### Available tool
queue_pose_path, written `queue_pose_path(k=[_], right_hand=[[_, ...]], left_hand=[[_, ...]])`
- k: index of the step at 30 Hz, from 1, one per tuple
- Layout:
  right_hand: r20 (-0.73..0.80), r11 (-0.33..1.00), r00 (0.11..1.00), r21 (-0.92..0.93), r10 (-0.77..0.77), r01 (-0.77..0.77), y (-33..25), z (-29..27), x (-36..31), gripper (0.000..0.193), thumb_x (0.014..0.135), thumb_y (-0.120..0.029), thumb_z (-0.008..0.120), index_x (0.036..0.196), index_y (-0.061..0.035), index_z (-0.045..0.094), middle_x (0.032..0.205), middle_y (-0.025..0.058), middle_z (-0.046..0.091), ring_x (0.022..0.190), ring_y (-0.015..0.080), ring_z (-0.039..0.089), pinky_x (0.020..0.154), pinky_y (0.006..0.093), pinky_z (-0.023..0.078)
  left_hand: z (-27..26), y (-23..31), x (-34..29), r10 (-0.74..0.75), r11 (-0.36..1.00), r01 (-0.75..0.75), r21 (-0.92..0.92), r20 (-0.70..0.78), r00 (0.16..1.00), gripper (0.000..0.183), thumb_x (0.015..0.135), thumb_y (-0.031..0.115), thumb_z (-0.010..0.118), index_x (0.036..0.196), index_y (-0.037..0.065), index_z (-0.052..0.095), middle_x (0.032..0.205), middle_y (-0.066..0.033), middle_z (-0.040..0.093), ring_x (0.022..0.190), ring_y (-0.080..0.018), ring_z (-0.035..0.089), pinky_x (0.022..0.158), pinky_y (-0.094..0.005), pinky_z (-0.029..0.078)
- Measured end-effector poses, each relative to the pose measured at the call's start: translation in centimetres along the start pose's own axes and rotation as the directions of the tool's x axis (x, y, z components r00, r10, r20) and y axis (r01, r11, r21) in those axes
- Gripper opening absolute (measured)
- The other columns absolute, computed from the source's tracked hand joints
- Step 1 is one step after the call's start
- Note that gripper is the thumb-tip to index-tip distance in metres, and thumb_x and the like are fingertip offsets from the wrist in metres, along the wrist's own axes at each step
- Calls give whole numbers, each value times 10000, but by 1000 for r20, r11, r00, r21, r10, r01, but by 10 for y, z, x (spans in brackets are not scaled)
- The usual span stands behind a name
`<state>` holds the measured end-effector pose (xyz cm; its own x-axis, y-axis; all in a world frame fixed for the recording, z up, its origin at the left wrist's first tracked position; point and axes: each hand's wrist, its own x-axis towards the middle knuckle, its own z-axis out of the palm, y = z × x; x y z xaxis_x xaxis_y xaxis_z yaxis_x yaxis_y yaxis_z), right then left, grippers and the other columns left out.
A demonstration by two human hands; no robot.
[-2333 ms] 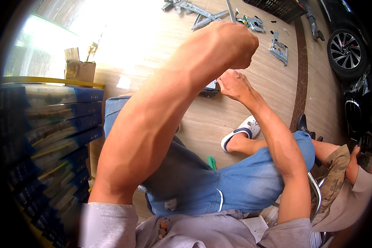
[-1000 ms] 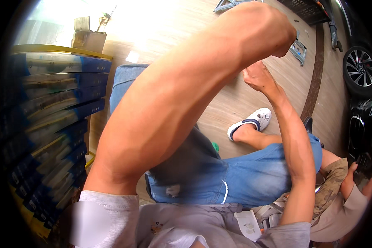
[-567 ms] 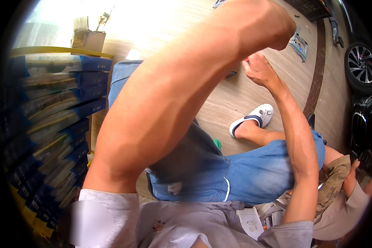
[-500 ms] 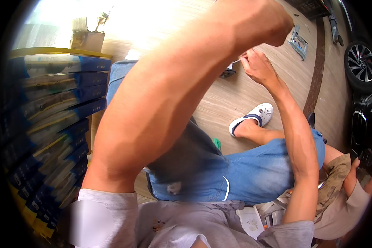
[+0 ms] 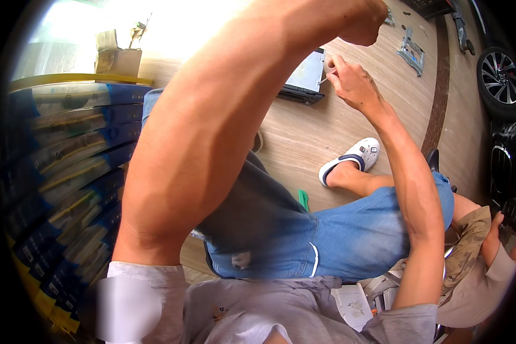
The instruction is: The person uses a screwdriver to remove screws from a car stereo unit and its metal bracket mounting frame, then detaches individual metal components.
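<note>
My left arm reaches across the view, and my left hand (image 5: 364, 26) is curled closed at the top; its fingers are mostly turned away, so what it holds, if anything, is hidden. Below it, my right hand (image 5: 355, 85) pinches a thin rod-like tool (image 5: 324, 81), perhaps a screwdriver. The tool's tip points at the near right edge of a flat black box-shaped device (image 5: 301, 94) with a silvery top plate (image 5: 307, 71). This device lies on the floor, its left part covered by my left forearm.
A grey metal bracket (image 5: 411, 53) lies on the wood-look floor to the right. Stacked blue boxes (image 5: 86, 126) stand at the left, with an open carton (image 5: 117, 60) beyond them. A black car's wheel (image 5: 500, 82) is at the right edge. Another person (image 5: 473, 275) sits at lower right.
My left arm and hand have shifted left and slightly up, uncovering much of the device. My right hand has moved slightly up and left, still pinching the thin tool.
</note>
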<state>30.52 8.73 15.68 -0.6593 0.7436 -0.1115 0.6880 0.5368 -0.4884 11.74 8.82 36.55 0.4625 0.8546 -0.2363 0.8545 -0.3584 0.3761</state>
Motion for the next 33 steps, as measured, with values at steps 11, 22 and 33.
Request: queue_pose_path(k=[11,22,33], right_hand=[[-34,990,998,125,-61,65,0,2,0,183,911,10,580,1088,10,531,1053,236,681,963,384,687,827,449,522],[-24,999,1000,-33,3,-4,-3,6,4,168,848,-23,648,1006,-2,595,878,216,716,867,392,704,766,470,539],[10,995,998,-70,-67,68,11,-2,0,175,886,-95,660,1021,-17,579,962,214,696,927,405,670,797,474,518]], left_hand=[[-5,3,1,-28,999,26,27,80,996,264,859,64,535,977,7,764,1041,-195,725,984,-324,703,836,-414,557],[2,0,6,-2,999,-3,52,106,994,250,848,73,557,962,3,768,1023,-205,726,994,-330,702,841,-412,553],[3,4,11,-4,998,2,66,32,999,280,873,170,607,1045,-6,741,1046,-215,722,1004,-364,691,855,-452,551]])
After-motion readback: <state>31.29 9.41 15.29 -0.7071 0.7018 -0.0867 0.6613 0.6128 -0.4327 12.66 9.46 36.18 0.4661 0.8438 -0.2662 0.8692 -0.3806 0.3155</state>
